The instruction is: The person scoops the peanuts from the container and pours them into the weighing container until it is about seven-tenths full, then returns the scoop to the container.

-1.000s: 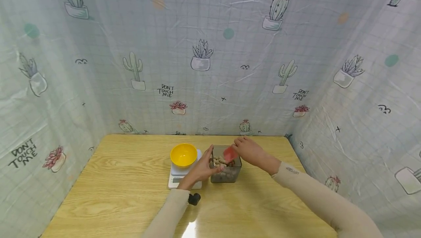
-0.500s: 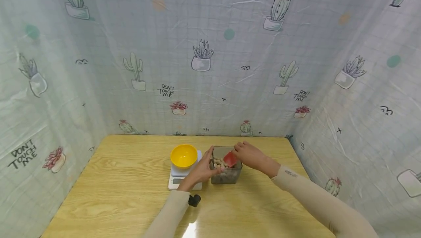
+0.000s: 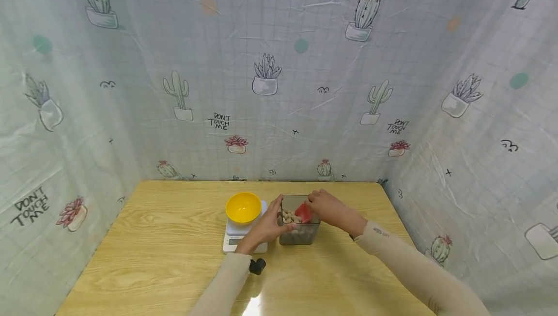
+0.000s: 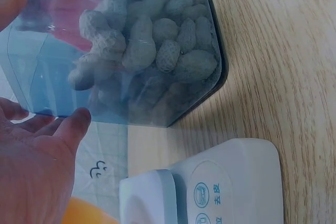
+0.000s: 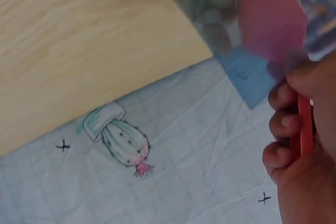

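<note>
A red scoop (image 3: 303, 213) is in my right hand (image 3: 329, 207), whose fingers curl round its handle in the right wrist view. The scoop's blade is down inside a clear grey box (image 3: 298, 236), at its right side among unshelled peanuts (image 4: 142, 51). My left hand (image 3: 267, 225) holds the box at its left side, thumb at the front and fingers towards the back near the rim. In the left wrist view the red blade shows blurred through the wall, beside the peanuts. The box stands upright on the table.
Left of the box, a yellow bowl (image 3: 243, 208) sits on a white kitchen scale (image 3: 228, 244), partly behind my left hand and wrist. The wooden table (image 3: 174, 238) ends at a cactus-print curtain (image 3: 296, 151) at the back and sides.
My right hand has lowered slightly and come a little nearer, and the scoop sits deeper in the box among the peanuts. My left hand keeps its hold on the box.
</note>
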`<state>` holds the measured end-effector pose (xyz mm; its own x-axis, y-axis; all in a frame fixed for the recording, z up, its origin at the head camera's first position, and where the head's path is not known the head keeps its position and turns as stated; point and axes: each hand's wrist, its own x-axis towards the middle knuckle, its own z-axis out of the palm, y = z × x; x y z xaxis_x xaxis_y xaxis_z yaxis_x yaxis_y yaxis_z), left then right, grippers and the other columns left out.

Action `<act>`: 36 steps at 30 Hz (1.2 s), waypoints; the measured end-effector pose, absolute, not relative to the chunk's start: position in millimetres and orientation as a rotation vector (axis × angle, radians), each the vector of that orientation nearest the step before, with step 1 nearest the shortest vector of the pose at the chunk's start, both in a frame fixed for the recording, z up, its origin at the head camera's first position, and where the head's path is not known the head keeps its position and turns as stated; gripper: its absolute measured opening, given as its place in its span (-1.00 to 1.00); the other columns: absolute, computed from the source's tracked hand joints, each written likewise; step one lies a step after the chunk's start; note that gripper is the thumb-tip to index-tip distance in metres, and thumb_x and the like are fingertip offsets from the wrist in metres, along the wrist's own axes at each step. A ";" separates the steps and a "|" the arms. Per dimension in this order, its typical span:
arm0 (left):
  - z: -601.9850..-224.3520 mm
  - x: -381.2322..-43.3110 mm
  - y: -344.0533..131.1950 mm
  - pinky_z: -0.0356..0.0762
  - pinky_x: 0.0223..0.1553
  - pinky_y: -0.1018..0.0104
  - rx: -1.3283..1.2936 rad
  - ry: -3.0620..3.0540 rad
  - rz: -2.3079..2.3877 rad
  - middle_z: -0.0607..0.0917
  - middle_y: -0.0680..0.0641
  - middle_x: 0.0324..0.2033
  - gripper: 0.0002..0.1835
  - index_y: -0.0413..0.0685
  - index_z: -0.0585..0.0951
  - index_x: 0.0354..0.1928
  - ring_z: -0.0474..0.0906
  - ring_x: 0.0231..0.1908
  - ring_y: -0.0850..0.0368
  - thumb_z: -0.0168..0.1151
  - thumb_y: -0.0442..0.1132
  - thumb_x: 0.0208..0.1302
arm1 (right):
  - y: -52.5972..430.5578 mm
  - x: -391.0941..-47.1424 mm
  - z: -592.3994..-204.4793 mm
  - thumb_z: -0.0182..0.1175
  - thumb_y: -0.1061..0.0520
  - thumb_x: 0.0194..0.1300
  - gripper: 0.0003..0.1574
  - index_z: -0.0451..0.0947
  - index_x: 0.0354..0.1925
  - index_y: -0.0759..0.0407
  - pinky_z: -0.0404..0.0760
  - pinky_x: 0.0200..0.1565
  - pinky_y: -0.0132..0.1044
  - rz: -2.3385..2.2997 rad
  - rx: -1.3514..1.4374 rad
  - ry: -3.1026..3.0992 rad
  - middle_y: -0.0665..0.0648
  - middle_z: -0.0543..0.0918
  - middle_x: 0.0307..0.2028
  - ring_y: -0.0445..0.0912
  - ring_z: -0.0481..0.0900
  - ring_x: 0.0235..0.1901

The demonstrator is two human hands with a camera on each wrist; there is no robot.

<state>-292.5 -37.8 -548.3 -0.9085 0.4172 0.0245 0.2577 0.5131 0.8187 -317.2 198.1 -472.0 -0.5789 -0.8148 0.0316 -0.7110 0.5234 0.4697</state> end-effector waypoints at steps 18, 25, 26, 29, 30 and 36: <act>-545.1 -291.8 -36.9 0.46 0.25 -0.08 0.578 2.586 1.361 -0.09 -0.17 0.56 0.12 0.18 -0.21 0.58 0.42 0.31 -0.22 0.28 0.25 0.22 | 188.7 -321.8 -489.9 0.31 0.13 0.28 -0.89 0.64 -0.20 0.09 0.61 -0.23 -0.20 -0.232 1.276 -2.616 0.04 0.64 -0.35 -0.09 0.58 -0.33; -545.8 -292.3 -37.2 0.42 0.26 -0.15 0.533 2.623 1.309 -0.07 -0.15 0.57 0.13 0.22 -0.21 0.58 0.37 0.35 -0.23 0.25 0.34 0.18 | 191.8 -323.1 -495.5 0.27 0.15 0.32 -0.85 0.62 -0.13 0.11 0.62 -0.18 -0.16 -0.057 1.228 -2.646 0.05 0.63 -0.28 -0.07 0.59 -0.29; -545.5 -292.0 -37.5 0.41 0.27 -0.16 0.530 2.624 1.308 -0.07 -0.15 0.57 0.14 0.22 -0.21 0.58 0.35 0.36 -0.23 0.24 0.35 0.18 | 192.3 -322.4 -495.7 0.27 0.14 0.31 -0.84 0.62 -0.12 0.10 0.61 -0.19 -0.16 -0.042 1.225 -2.640 0.04 0.63 -0.29 -0.08 0.57 -0.31; -545.3 -291.6 -37.2 0.38 0.29 -0.18 0.513 2.627 1.303 -0.06 -0.14 0.57 0.13 0.23 -0.21 0.58 0.29 0.39 -0.24 0.26 0.32 0.18 | 197.1 -319.9 -497.2 0.26 0.14 0.33 -0.82 0.61 -0.09 0.09 0.58 -0.21 -0.17 0.031 1.201 -2.655 0.03 0.61 -0.29 -0.09 0.54 -0.32; -545.3 -291.5 -37.0 0.38 0.29 -0.18 0.514 2.627 1.300 -0.06 -0.13 0.57 0.13 0.23 -0.21 0.58 0.28 0.40 -0.24 0.26 0.32 0.19 | 199.3 -319.2 -498.1 0.26 0.15 0.33 -0.80 0.61 -0.07 0.08 0.57 -0.20 -0.18 0.062 1.186 -2.669 0.02 0.61 -0.28 -0.10 0.54 -0.31; -546.1 -291.7 -36.6 0.40 0.26 -0.20 0.507 2.618 1.300 -0.07 -0.12 0.57 0.11 0.24 -0.23 0.58 0.31 0.38 -0.25 0.26 0.29 0.22 | 210.5 -316.3 -503.2 0.21 0.21 0.37 -0.76 0.58 0.00 0.09 0.56 -0.17 -0.16 0.208 1.116 -2.709 0.03 0.60 -0.27 -0.09 0.52 -0.27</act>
<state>-291.7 -36.6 -546.1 -0.9268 0.3756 -0.0048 0.2233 0.5611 0.7971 -316.3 210.5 -503.2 -0.6934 -0.6794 0.2399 -0.7080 0.7043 -0.0520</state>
